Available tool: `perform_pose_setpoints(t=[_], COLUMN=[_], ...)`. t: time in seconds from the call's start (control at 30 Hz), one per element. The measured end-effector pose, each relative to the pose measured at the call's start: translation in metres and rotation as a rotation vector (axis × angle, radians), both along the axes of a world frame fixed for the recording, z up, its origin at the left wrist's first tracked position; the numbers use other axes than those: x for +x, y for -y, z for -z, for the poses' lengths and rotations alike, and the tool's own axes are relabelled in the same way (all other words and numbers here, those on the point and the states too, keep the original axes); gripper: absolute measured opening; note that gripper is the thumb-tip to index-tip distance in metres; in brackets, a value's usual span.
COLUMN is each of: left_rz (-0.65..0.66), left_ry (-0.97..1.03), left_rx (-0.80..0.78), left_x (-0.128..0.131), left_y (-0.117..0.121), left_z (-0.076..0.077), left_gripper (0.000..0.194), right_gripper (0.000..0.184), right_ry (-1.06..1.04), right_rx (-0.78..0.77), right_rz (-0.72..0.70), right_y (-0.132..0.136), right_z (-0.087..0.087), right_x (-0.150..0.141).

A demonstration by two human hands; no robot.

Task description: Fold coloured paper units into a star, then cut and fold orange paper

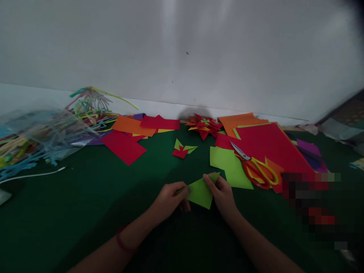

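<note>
Between my two hands is a green sheet of paper [201, 193], folded to a triangle with one point hanging down. My left hand [174, 195] pinches its left corner, and my right hand [220, 189] grips the upper right corner, thumb on top. Just beyond lies a small folded piece of red and green paper [180, 152]. Farther back sits a layered paper flower [204, 126] in red, orange and green. Flat green sheets [236, 172] lie to the right of my right hand, beside scissors [253, 163] with red and yellow handles.
Red sheets [267, 146] and orange paper [241, 121] are stacked at the right. More red paper [125, 148] lies back left. Coloured pipe cleaners [91, 106] and a clear plastic bag [54, 125] pile up at the far left. A pale wall [127, 49] bounds the green table [57, 216].
</note>
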State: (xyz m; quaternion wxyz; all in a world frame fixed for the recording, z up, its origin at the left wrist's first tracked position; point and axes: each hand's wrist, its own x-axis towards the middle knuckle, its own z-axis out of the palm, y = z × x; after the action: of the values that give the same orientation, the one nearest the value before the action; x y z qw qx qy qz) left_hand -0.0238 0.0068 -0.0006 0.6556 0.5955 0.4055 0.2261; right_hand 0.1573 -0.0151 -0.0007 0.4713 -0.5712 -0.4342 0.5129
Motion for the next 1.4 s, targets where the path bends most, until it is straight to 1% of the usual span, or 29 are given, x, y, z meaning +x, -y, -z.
perform_pose_setpoints(t=[0.13, 0.3, 0.4, 0.53, 0.67, 0.73, 0.8, 0.9, 0.97, 1.03, 1.17, 1.27, 1.4], left_rz=[-0.095, -0.157, -0.19, -0.234, -0.389, -0.441, -0.424, -0.316, -0.252, -0.219, -0.22, -0.234, -0.225], left_ry=[0.089, 0.146, 0.194, 0.264, 0.343, 0.361, 0.355, 0.262, 0.189, 0.137, 0.056, 0.012, 0.002], left_rx=[-0.079, -0.162, -0.152, -0.134, -0.112, -0.093, -0.078, -0.05, -0.022, -0.002, -0.002, -0.016, -0.019], left_x=[0.0, 0.0, -0.001, -0.002, -0.005, -0.005, -0.005, -0.004, -0.004, -0.004, -0.004, -0.004, -0.004], left_y=[-0.003, -0.005, -0.004, -0.005, -0.009, -0.011, -0.011, -0.009, -0.008, -0.007, -0.006, -0.006, -0.006], left_z=[0.003, 0.002, 0.001, 0.003, 0.006, 0.006, 0.006, 0.006, 0.006, 0.004, -0.002, -0.006, -0.006], left_gripper=[0.031, 0.032, 0.036, 0.05, 0.054, 0.054, 0.055, 0.054, 0.05, 0.044, 0.028, 0.026, 0.024], right_gripper=[0.033, 0.035, 0.034, 0.033, 0.033, 0.033, 0.033, 0.033, 0.034, 0.035, 0.035, 0.035, 0.03], right_ry=[-0.038, -0.037, -0.032, -0.04, -0.11, -0.162, -0.201, -0.196, -0.162, -0.123, -0.084, -0.071, -0.089], right_rx=[-0.091, -0.107, -0.112, -0.116, -0.154, -0.168, -0.166, -0.161, -0.166, -0.165, -0.136, -0.142, -0.123], right_rz=[0.086, 0.12, 0.117, 0.128, 0.217, 0.249, 0.252, 0.236, 0.231, 0.222, 0.178, 0.163, 0.175], right_y=[0.001, 0.0, 0.001, 0.001, -0.002, -0.004, -0.005, -0.006, -0.006, -0.006, -0.005, -0.004, -0.003], right_z=[-0.001, -0.002, -0.005, -0.005, 0.001, 0.003, 0.004, 0.004, 0.003, 0.003, 0.001, -0.001, 0.0], right_x=[0.003, 0.002, 0.0, 0.0, 0.006, 0.009, 0.01, 0.01, 0.009, 0.008, 0.005, 0.004, 0.006])
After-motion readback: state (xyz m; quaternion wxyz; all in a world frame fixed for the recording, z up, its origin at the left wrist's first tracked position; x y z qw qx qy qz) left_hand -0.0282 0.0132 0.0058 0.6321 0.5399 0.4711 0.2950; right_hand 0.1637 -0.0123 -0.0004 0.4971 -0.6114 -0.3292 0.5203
